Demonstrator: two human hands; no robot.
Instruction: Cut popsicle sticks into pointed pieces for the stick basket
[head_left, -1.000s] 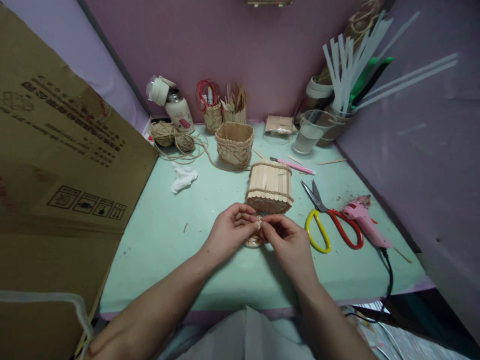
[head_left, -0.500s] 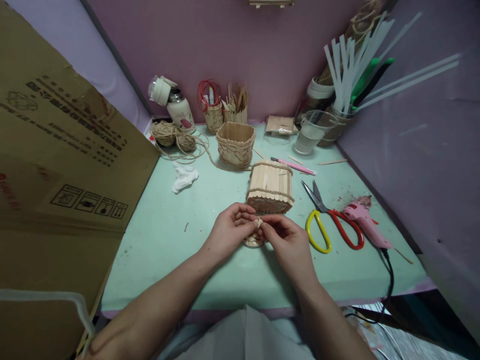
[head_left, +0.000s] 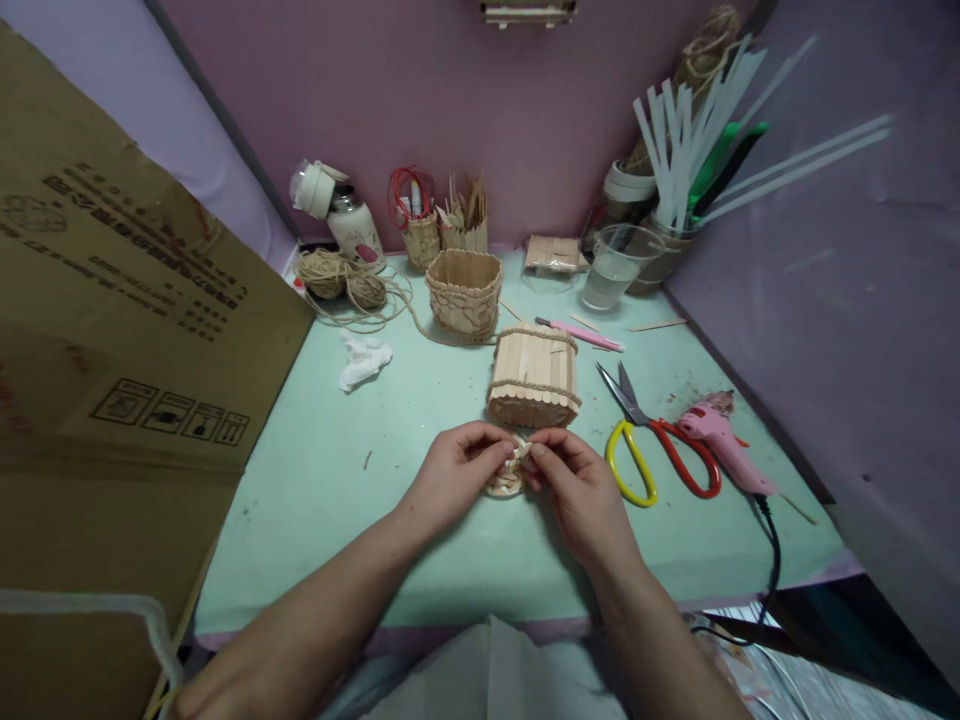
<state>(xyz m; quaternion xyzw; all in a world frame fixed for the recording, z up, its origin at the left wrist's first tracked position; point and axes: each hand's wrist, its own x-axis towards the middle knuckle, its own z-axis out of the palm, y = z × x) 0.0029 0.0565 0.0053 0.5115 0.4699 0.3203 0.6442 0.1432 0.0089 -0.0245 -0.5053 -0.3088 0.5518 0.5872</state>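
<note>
My left hand [head_left: 459, 468] and my right hand [head_left: 583, 488] meet near the middle of the table, thumbs and forefingers pinched. Small pale wood chips [head_left: 520, 452] show between the fingertips; exactly which hand grips which piece is partly hidden. Just beneath lies a small round piece [head_left: 504, 490] covered with light wood chips, its upper part screened by my fingers. Directly beyond my hands, a slatted wooden container [head_left: 534, 365] with two bands of twine rests on its side.
Scissors [head_left: 631, 425] and a pink glue gun [head_left: 721, 442] lie to the right. Behind are a wooden basket [head_left: 465, 300], a pink craft knife [head_left: 585, 335], a plastic cup [head_left: 611, 275], twine balls [head_left: 330, 275] and white tissue [head_left: 364, 358]. A cardboard box [head_left: 150, 350] borders the left.
My fingertips have parted slightly, so more of the chips and round piece shows between them. The whole view has shifted a little; other things lie as before.
</note>
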